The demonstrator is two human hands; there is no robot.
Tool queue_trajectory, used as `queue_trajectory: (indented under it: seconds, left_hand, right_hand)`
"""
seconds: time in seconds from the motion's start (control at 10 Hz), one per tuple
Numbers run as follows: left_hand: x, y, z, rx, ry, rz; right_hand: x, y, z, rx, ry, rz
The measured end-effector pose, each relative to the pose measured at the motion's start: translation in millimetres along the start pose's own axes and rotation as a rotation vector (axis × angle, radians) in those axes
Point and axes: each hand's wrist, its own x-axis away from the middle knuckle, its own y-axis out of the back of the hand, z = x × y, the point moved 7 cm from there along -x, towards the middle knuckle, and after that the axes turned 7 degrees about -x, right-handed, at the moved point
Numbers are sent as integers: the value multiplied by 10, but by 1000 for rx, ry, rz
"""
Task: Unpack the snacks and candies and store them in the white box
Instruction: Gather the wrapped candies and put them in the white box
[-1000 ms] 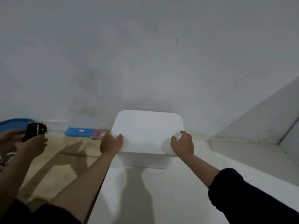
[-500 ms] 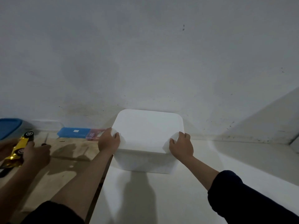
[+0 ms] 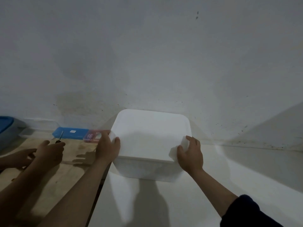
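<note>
White box point(image 3: 151, 141) now sits nearer on the desk point(image 3: 164, 202) than a second ago. Left hand point(image 3: 107, 149) and right hand point(image 3: 191, 155) grip its near lid corners; lid on, unpacking not begun.

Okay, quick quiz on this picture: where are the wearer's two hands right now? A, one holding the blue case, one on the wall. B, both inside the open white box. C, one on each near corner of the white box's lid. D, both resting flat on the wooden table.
C: the left hand and right hand each grip a near corner of the lid, which sits closed on the white box.
</note>
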Motion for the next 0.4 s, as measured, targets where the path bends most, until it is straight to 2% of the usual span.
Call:
queue_trajectory:
  seconds: [0.2, 0.3, 0.4]
  left_hand:
    - [-6, -67, 21, 20, 1, 70]
    - [-19, -42, 7, -76, -23, 89]
    - [-21, -33, -48, -354, -25, 165]
  right_hand:
    - [-1, -5, -25, 13, -58, 9]
    - [1, 7, 17, 41, -55, 40]
    - [-12, -5, 66, 77, -73, 151]
